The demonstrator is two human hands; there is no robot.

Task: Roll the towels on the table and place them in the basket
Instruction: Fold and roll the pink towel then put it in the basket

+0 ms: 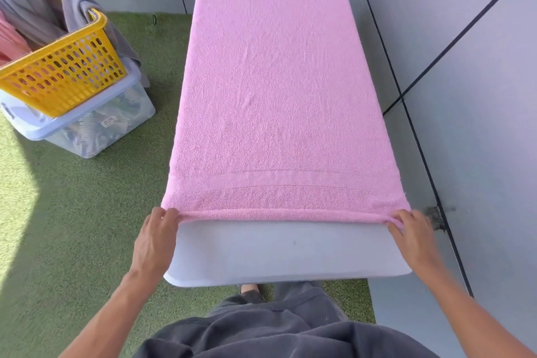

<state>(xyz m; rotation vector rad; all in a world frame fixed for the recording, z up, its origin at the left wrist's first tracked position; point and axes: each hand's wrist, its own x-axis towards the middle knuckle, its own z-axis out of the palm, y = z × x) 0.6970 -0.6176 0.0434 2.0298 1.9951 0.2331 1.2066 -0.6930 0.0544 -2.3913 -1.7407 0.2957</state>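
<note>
On the white table [290, 253] a pink towel [276, 90] lay flat lengthwise, its near hem turned into a thin first roll. At that hem's corners the left hand [155, 237] and right hand [412, 234] each pinched the rolled edge. Well to the left, on green turf [87, 212], a yellow basket [64, 78] holding grey and pink cloths sat atop a clear lidded bin [96, 125].

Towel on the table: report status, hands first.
Left hand and right hand pinch the near corners of the pink towel. Towel flat on the table, near edge just turned. Yellow basket off left, path clear.
</note>
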